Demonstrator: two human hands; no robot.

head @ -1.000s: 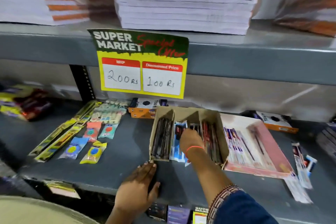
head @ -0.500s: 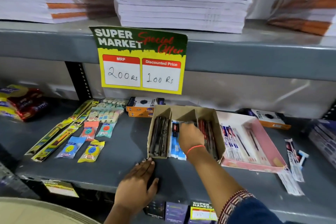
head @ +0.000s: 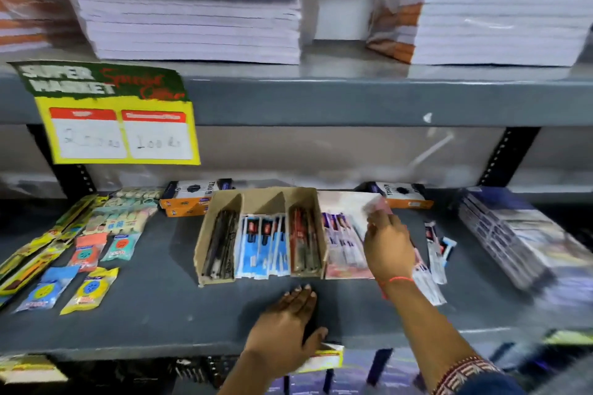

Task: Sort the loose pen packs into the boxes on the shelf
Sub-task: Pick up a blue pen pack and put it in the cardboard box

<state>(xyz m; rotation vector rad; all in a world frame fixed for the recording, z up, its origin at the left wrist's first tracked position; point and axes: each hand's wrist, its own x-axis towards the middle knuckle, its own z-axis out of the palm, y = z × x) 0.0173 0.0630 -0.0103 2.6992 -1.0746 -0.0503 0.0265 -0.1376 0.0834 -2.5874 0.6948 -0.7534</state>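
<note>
My right hand point(head: 388, 245) hovers over the pink tray point(head: 348, 271), fingers loosely curled, holding nothing visible; loose pen packs point(head: 433, 248) lie just right, lengthwise near-to-far. Left hand point(head: 285, 327) rests flat on the shelf point(head: 160, 314).

left hand point(head: 284, 327) flat, right hand point(head: 386, 244) reaching forward

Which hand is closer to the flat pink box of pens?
Right. The right hand reaches over the flat pink box, while the left hand rests on the grey shelf's front edge, nearer the person.
</note>
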